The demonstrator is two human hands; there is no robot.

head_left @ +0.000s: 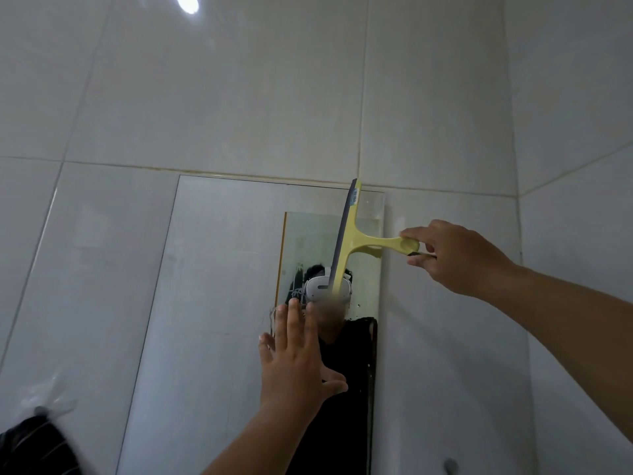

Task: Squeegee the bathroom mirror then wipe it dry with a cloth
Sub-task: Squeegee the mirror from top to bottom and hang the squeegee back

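A tall mirror is fixed to the white tiled wall, and its surface looks hazy. A yellow squeegee with a dark rubber blade stands almost upright against the mirror's upper right part, its top end at the mirror's top edge. My right hand grips the squeegee's handle just right of the mirror's edge. My left hand lies flat on the glass lower down, fingers spread, holding nothing. No cloth is in view.
White glossy wall tiles surround the mirror, and a wall corner runs down at the right. A dark bundle under clear plastic sits at the lower left. A small grey fitting shows at the bottom right.
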